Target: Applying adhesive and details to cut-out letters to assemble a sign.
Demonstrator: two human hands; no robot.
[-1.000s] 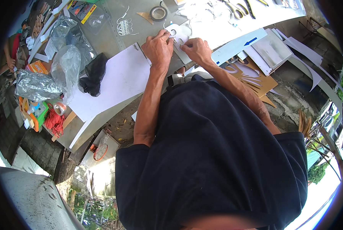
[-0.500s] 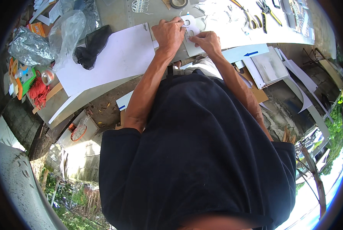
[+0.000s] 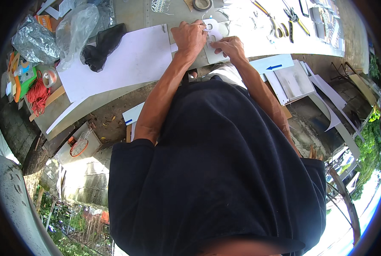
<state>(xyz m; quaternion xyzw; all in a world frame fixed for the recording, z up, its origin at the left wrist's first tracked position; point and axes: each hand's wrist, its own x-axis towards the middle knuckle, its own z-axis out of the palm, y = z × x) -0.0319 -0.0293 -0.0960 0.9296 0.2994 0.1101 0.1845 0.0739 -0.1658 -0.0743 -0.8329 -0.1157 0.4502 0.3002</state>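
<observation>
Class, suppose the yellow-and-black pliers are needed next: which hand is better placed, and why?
Probably the right hand: the pliers lie out to its right. The left hand is farther off, at the white piece with holes.

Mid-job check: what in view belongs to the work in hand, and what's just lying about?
In hand:
- white cut-out piece, at the fingertips of the left hand and right hand

Apparently lying about, untouched:
- tape roll
- yellow-and-black pliers
- black mesh fabric
- red cord
</observation>
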